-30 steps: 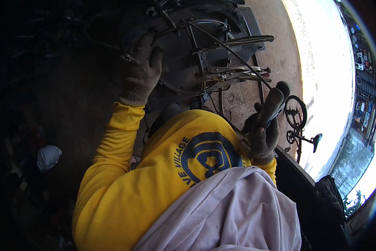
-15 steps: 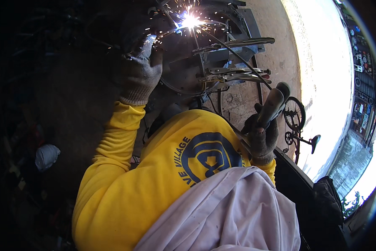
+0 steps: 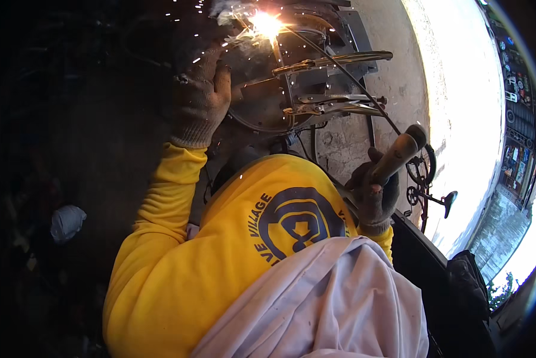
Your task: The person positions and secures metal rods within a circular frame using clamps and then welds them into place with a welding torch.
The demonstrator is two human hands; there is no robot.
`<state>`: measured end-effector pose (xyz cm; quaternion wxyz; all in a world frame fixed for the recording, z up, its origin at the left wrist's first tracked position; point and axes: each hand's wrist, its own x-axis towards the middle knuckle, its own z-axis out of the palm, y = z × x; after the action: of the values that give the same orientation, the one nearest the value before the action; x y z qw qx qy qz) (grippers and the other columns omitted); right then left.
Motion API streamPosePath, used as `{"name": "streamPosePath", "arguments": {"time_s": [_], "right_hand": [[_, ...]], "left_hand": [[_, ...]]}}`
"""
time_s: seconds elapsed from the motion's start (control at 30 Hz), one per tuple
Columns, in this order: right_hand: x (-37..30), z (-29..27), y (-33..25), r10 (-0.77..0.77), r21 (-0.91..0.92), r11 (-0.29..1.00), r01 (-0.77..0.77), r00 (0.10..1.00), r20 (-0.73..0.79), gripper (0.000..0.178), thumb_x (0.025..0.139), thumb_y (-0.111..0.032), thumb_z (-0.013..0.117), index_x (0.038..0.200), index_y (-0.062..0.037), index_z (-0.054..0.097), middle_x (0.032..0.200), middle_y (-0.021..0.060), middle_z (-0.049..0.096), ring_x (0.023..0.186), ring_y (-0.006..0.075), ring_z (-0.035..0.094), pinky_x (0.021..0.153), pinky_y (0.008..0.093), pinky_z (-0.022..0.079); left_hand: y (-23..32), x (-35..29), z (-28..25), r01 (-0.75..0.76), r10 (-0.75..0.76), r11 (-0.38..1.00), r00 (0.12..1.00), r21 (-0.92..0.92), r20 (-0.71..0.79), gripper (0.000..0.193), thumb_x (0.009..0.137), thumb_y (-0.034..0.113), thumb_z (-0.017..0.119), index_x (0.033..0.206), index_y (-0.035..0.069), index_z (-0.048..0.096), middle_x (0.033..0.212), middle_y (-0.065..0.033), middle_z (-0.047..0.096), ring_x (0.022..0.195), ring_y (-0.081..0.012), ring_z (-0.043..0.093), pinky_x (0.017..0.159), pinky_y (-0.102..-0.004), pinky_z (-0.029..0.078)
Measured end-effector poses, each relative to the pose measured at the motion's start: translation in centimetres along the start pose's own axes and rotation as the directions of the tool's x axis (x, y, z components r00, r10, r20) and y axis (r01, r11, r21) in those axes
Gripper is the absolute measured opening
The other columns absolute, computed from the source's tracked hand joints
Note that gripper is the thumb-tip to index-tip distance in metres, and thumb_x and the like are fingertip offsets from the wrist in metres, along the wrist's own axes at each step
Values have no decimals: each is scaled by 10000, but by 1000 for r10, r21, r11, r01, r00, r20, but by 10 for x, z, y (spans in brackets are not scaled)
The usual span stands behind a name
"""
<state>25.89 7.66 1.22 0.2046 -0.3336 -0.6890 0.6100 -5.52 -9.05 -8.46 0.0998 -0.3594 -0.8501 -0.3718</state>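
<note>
My right hand [image 3: 375, 194], in a dirty knitted work glove, is closed around the handle of a welding electrode holder [image 3: 397, 156]. A thin welding rod [image 3: 345, 74] slants from it, up and left, to a bright orange glow on a metal workpiece [image 3: 259, 107]. Smoke and sparks surround that spot. Left of the workpiece is my gloved left hand [image 3: 199, 104], its index finger stretched upward and thumb apart; the other fingers fade into shadow. Two sets of locking pliers, an upper pair [image 3: 333, 61] and a lower pair [image 3: 333, 105], grip the workpiece from the right.
Beyond my right hand a bicycle [image 3: 423, 185] stands at the edge of sunlit ground [image 3: 459, 119]. A dark bag [image 3: 468, 274] sits at the lower right. A pale cloth bundle [image 3: 67, 224] lies in the shadowed left side.
The white-blue arc has turned to a duller orange glow with more smoke. My right hand's holder has tilted slightly right and down. My left hand has barely moved.
</note>
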Motion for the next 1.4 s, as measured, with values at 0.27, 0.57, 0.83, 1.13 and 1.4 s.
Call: {"name": "streamPosePath", "arguments": {"time_s": [0.27, 0.57, 0.83, 1.13, 1.4], "right_hand": [[0, 5, -7, -26, 78, 997, 26, 1000, 3, 877, 898, -550, 711, 1388, 118, 425, 816, 79, 644, 683, 140, 606, 628, 266, 483], [-2, -3, 6, 50, 128, 990, -62, 995, 90, 877, 906, -474, 725, 1448, 111, 359, 943, 64, 616, 782, 152, 623, 689, 276, 525], [0, 0, 1, 38, 51, 998, -43, 995, 95, 889, 901, -497, 721, 1429, 129, 374, 913, 61, 621, 775, 139, 620, 673, 264, 504], [-1, 2, -1, 45, 48, 998, -49, 996, 79, 894, 896, -506, 722, 1422, 133, 383, 913, 63, 626, 757, 133, 617, 678, 258, 503], [4, 5, -6, 8, -34, 999, -6, 998, 56, 901, 897, -537, 704, 1427, 120, 389, 874, 18, 584, 750, 106, 564, 662, 242, 446]], "left_hand": [[4, 3, -13, -281, 271, 874, 959, 397, 81, 186, 914, 152, 669, 1090, 92, 663, 1210, -123, 687, 980, -321, 704, 836, -426, 581], [1, 5, -9, -205, 214, 949, 977, 241, -12, 353, 904, 152, 648, 1253, 105, 661, 1162, -142, 720, 949, -325, 732, 743, -385, 610], [3, 4, -12, -201, 160, 901, 978, 384, 137, 211, 888, 107, 663, 1092, 96, 712, 1208, -127, 705, 935, -273, 737, 702, -355, 607], [-1, 3, -16, -370, 328, 825, 929, 426, 171, 239, 929, 127, 697, 1155, 50, 692, 1226, -136, 685, 1065, -317, 703, 861, -363, 603], [6, -4, -15, 7, -14, 997, 997, 83, 75, 347, 956, 202, 674, 1277, 74, 641, 1062, -171, 732, 920, -363, 726, 792, -383, 598]]}}
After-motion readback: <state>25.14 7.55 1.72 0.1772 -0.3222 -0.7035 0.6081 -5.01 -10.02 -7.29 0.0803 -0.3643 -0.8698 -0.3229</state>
